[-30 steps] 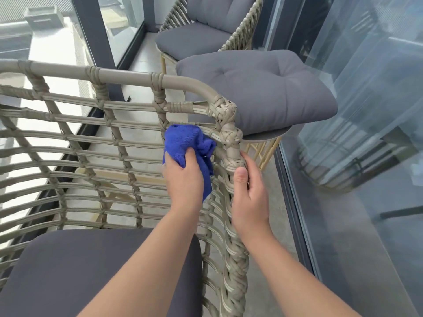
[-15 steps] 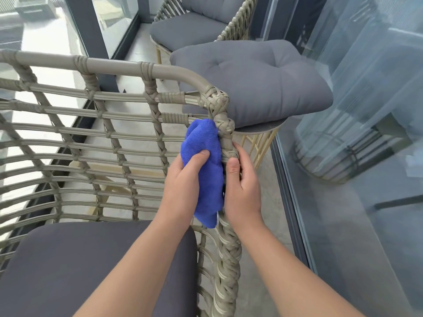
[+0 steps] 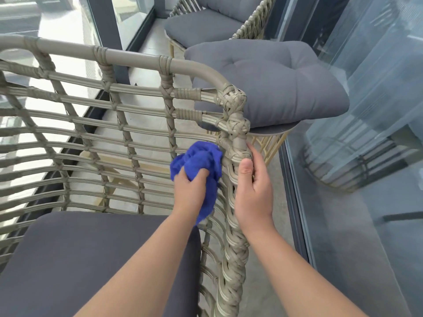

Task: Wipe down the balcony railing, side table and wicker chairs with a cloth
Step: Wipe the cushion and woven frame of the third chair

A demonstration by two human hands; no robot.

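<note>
A: Status on the hands?

B: Left hand grips the bunched blue cloth, pressing it against the inner side of the woven corner post of the near wicker chair. Right hand wraps the same post from the outside, thumb up the front.

A: Why both on one post?

B: My read: the right hand steadies the frame so the cloth can push into the weave without the chair shifting.

A: The cushion beyond the hands?

B: A grey cushion sits on the round worktop, probably moved off the chair to expose the wicker. A second chair is further out.

A: Blind spots?

B: Right fingers curl behind the post, mostly hidden. The cloth's contact face isn't visible. The post's base is cut off, the worktop is mostly covered, and no railing top is clearly in view.
</note>
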